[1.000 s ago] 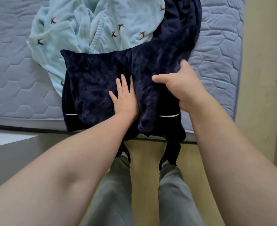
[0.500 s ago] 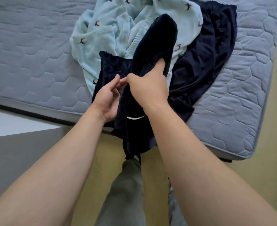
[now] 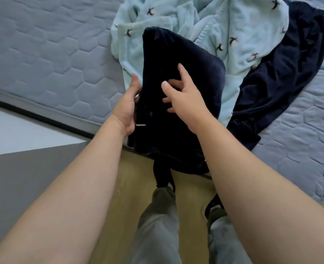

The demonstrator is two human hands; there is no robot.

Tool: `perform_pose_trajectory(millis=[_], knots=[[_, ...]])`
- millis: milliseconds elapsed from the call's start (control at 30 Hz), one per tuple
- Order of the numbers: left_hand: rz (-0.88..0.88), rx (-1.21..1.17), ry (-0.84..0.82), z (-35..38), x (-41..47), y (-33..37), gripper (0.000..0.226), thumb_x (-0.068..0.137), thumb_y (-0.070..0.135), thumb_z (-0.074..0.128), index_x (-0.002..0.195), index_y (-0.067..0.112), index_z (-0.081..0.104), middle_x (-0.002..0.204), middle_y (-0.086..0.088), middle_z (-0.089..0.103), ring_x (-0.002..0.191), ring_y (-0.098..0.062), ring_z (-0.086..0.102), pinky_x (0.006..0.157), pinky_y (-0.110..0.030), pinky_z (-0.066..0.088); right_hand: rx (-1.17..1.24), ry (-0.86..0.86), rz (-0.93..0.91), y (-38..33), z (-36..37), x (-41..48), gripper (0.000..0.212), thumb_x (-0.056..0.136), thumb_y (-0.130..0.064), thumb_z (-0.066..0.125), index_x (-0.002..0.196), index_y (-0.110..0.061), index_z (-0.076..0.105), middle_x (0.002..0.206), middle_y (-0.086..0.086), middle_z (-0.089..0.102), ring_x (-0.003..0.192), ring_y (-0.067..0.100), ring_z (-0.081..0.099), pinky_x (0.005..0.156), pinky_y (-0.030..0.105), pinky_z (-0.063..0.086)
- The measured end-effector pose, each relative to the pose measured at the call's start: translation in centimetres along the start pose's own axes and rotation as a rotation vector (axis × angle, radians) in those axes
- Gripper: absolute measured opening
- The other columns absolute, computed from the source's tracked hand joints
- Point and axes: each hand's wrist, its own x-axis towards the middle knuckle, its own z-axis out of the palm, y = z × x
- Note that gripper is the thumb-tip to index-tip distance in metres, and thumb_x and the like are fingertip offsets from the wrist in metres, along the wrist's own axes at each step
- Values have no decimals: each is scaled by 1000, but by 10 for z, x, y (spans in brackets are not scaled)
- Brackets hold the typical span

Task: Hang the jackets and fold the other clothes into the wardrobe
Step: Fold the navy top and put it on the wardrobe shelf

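A dark navy velvety garment, folded into a thick bundle, lies at the near edge of the grey quilted mattress, with part of it hanging over the edge. My left hand grips its left side, thumb on top and fingers tucked out of sight underneath. My right hand rests on top of the bundle with its fingers spread. Behind it lies a crumpled light blue fleece garment printed with small dark birds.
A second navy garment is spread to the right, partly under the light blue one. Below the mattress edge are a yellowish wooden floor, my legs and feet, and a grey and white surface at the left.
The navy garment lay flat, then was lifted and doubled over. My right hand has let go of its fold and now lies spread on top; my left hand has taken the left side.
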Motion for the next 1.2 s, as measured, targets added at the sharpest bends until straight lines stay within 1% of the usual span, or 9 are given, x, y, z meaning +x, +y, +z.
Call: perform_pose_trajectory(millis=[167, 333, 467, 600, 767, 867, 1000, 1100, 1200], knots=[[34, 545, 121, -13, 12, -9, 67, 80, 25, 81, 138, 18, 50, 123, -1, 68, 110, -20, 67, 90, -36, 56, -139, 170, -134, 10, -4, 13, 53, 94, -17, 52, 145, -33, 45, 116, -16, 64, 97, 3, 64, 95, 33, 53], [-88, 406, 215, -11, 32, -21, 52, 83, 6, 67, 131, 19, 54, 110, -3, 71, 99, -25, 70, 72, -33, 58, -764, 543, -370, 16, -13, 31, 45, 91, -38, 54, 136, -32, 55, 132, -8, 55, 128, 18, 44, 110, 47, 28], [-121, 480, 295, -7, 52, -28, 57, 80, 13, 65, 134, 17, 47, 115, -7, 65, 100, -26, 66, 86, -44, 58, -1059, 266, -240, 36, -14, 47, 60, 97, -51, 43, 154, -38, 28, 163, -2, 20, 152, 21, 10, 113, 69, 4], [-201, 542, 315, -4, 67, -32, 60, 79, 15, 65, 136, 15, 45, 121, -12, 63, 102, -31, 65, 91, -47, 56, -1203, 63, -156, 56, -19, 64, 74, 94, -61, 42, 157, -38, 12, 167, -2, 2, 154, 21, -5, 112, 75, 4], [-228, 924, 409, 5, 82, -28, 73, 83, 38, 59, 148, 15, 33, 149, -11, 32, 140, -32, 29, 113, -40, 33, -1093, 325, -276, 32, -16, 86, 59, 88, -62, 44, 140, -34, 44, 152, 3, 37, 142, 26, 30, 111, 70, 13], [-217, 943, 416, 2, 83, -29, 78, 82, 40, 61, 148, 18, 26, 152, -8, 24, 144, -29, 18, 114, -41, 27, -1107, 255, -193, 35, -24, 94, 60, 95, -60, 35, 151, -40, 27, 164, 1, 17, 152, 25, 8, 114, 68, 5], [-207, 849, 375, -1, 84, -22, 87, 66, 37, 63, 146, 21, 34, 144, -8, 40, 136, -32, 37, 111, -47, 39, -1003, 76, -106, 44, -44, 106, 64, 97, -65, 28, 156, -44, 15, 168, -3, 1, 154, 18, -5, 118, 62, -1], [-133, 900, 384, 1, 84, -13, 81, 54, 31, 61, 134, 22, 47, 129, -7, 46, 121, -32, 50, 99, -47, 51, -700, 349, -179, 50, -55, 91, 66, 96, -61, 37, 156, -35, 26, 166, 0, 14, 152, 18, 13, 122, 47, 14], [-37, 877, 386, 2, 83, -11, 65, 51, 22, 62, 115, 20, 56, 114, -6, 58, 101, -28, 62, 83, -42, 59, -188, 416, 107, 71, -64, 58, 76, 89, -70, 50, 151, -29, 36, 153, -5, 41, 134, 6, 39, 110, 27, 31]])
